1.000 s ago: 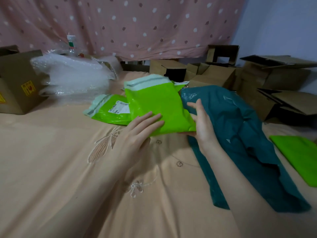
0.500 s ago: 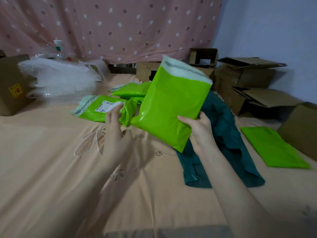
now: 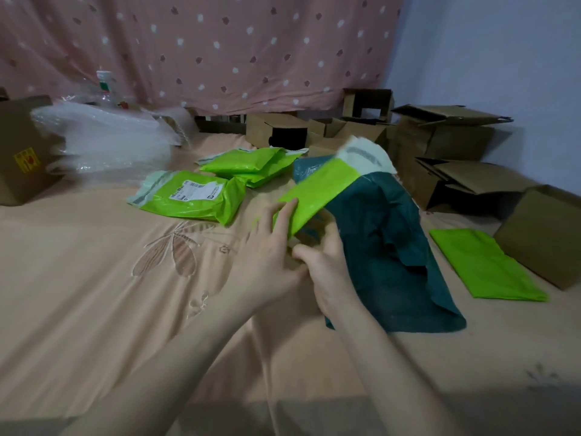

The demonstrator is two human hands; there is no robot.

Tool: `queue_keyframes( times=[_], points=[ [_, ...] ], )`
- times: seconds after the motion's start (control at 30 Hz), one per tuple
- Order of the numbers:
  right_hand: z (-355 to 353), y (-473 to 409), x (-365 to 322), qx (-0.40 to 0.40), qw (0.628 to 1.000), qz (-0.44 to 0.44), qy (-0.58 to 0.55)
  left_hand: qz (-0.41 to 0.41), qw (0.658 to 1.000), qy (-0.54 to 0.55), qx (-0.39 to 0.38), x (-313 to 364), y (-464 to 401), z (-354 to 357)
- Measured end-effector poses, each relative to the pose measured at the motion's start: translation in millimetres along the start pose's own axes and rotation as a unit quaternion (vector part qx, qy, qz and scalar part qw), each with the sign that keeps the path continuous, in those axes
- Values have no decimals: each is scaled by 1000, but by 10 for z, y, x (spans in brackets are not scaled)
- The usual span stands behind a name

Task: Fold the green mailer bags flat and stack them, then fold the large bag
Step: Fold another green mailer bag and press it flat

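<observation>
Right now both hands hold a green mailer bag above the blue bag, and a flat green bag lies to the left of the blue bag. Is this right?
Not quite. The head view shows the flat green bag lying to the right of the blue bag, not left. Both hands, left hand and right hand, do hold a green mailer bag.

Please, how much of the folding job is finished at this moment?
Done: one flat green bag lies at the right. In hand: both hands, left and right, work a green mailer. Left: two puffy mailers and the large teal bag, still crumpled.
</observation>
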State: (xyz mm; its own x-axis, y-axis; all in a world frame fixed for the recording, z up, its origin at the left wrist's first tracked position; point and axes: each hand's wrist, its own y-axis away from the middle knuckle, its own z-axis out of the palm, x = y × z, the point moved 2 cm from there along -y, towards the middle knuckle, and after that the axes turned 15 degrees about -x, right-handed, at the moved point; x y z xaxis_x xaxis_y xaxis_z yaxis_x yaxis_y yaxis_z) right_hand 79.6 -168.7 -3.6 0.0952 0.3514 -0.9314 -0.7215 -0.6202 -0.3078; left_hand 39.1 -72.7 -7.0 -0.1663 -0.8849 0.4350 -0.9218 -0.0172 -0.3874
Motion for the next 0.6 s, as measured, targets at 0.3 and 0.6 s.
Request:
queue_keyframes(
  times=[0.3,0.6],
  points=[
    [-317,71,-95,6,998,26,53,-4,989,97,108,-265,-94,-182],
    [-663,-117,-14,48,995,43,75,23,953,297,46,-547,-126,-257]
  ],
)
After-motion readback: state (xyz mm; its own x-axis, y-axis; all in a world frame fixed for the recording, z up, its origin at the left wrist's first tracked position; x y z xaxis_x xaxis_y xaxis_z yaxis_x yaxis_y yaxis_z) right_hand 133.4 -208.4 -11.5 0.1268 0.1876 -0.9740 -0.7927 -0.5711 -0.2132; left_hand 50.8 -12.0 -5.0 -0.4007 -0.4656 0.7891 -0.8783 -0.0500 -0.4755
